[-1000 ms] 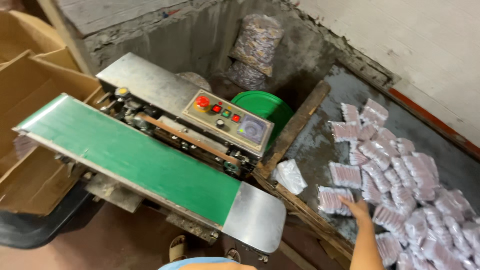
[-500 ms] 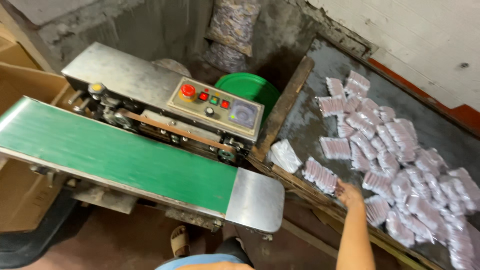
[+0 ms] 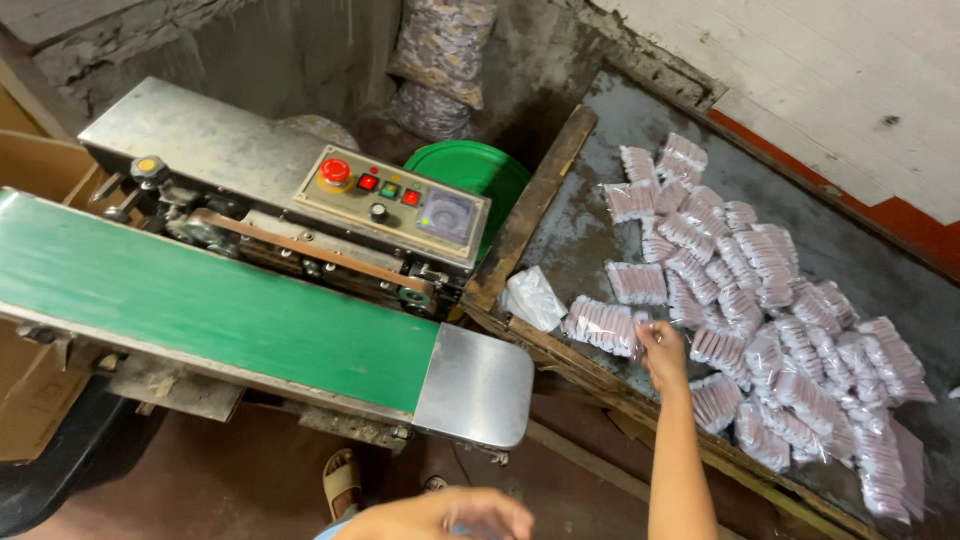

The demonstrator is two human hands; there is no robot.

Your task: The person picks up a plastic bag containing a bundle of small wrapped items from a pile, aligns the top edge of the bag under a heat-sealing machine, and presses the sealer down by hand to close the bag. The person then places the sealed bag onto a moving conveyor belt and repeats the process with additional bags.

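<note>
My right hand [image 3: 662,350] reaches out over the wooden edge of a low tray and pinches the corner of a clear packet of pink sticks [image 3: 601,325]. Many more such packets [image 3: 770,300] lie heaped on the tray's dark metal floor [image 3: 590,215]. My left hand [image 3: 440,515] hovers at the bottom of the view, fingers loosely curled with nothing visible in them, just below the steel end plate [image 3: 475,385] of a sealing machine's green conveyor belt [image 3: 200,300].
The machine's control panel [image 3: 395,195] has a red knob and small buttons. A green tub [image 3: 480,175] sits behind it. A crumpled clear bag [image 3: 532,298] rests on the tray's corner. Cardboard boxes [image 3: 35,165] stand at left; a sandalled foot [image 3: 342,482] is below.
The view has shifted nearer the tray. My right hand has moved left from the heap and closed on a packet by the tray's edge. My left hand has come into view at the bottom.
</note>
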